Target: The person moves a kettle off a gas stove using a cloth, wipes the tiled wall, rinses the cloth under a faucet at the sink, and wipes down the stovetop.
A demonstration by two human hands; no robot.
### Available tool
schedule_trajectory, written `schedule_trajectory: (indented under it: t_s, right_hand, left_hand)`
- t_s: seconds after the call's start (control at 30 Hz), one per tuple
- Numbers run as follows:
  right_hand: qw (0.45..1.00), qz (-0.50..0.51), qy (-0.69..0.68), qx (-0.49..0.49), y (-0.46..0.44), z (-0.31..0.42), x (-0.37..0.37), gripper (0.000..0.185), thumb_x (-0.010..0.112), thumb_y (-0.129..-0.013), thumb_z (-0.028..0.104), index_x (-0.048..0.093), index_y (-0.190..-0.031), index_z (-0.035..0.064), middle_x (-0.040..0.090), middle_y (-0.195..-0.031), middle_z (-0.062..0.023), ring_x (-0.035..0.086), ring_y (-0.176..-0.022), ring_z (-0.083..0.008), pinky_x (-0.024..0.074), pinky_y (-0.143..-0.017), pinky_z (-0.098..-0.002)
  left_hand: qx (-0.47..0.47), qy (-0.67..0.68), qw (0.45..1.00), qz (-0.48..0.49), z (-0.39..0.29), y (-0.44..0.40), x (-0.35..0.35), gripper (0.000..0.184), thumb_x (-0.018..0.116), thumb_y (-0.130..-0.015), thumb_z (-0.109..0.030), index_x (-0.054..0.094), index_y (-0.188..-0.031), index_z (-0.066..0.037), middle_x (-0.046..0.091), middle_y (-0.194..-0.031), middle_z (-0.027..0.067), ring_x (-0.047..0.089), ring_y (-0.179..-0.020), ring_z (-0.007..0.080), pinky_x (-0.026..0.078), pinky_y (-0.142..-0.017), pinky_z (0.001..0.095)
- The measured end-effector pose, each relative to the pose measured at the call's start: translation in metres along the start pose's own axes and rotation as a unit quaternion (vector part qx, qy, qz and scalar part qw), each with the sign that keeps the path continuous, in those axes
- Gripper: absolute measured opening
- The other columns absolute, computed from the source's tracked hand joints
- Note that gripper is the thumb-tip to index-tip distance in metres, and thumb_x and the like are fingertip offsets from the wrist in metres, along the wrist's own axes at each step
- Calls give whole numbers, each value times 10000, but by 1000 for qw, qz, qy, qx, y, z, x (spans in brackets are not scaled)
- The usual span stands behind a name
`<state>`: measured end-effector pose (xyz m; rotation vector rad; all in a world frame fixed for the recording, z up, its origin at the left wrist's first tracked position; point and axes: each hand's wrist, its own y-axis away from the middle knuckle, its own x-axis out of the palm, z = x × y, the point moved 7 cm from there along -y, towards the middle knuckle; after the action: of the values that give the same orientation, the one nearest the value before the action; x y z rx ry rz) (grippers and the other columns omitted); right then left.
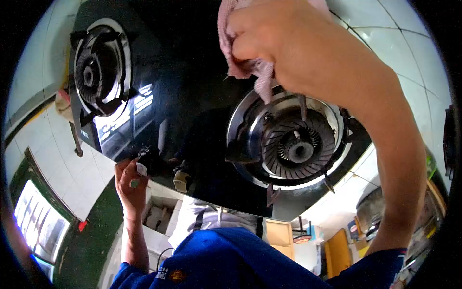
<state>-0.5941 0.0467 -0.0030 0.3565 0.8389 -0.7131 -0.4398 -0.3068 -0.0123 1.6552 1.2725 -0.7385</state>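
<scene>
My right hand (262, 36) is closed on a pink cloth (263, 79), bunched up and pressed against the black glass top of the gas stove (192, 82), behind the right burner (298, 144). A corner of the cloth hangs over that burner's metal ring. At the stove's front edge, the fingers of my left hand (131, 188) are closed around a dark knob with a pale face (141, 168); part of it is hidden by the fingers. A second knob (181, 180) sits a little to its right. The left burner (96, 72) carries its black pan support.
White wall tiles (399, 43) run behind and beside the stove. A cloth-like item (63, 103) hangs at the left edge. Below right are a yellow-brown board (338, 253) and cluttered kitchenware. A bright window (41, 221) shows at lower left.
</scene>
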Motion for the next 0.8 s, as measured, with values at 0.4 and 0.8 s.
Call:
schedule_trajectory:
  t_s: [0.4,0.8]
  right_hand:
    - [999,44,0,-11,-15,37,21,166,717,-674,10,638,-812,58,610,-795,-86,630,-819,-268,495,-724,-383]
    - [997,54,57,21,-47,71,60,169,701,-689,12,668,-838,84,669,-926,-72,637,-924,-285,498,-826,-378]
  left_hand:
    - [-3,97,995,5,16,4,2,481,724,-733,108,672,-1177,-68,572,-1116,79,615,-943,187,543,-730,285]
    - [8,171,985,-2,12,2,-6,477,733,-708,89,667,-1154,-65,573,-1069,108,633,-950,282,547,-772,329]
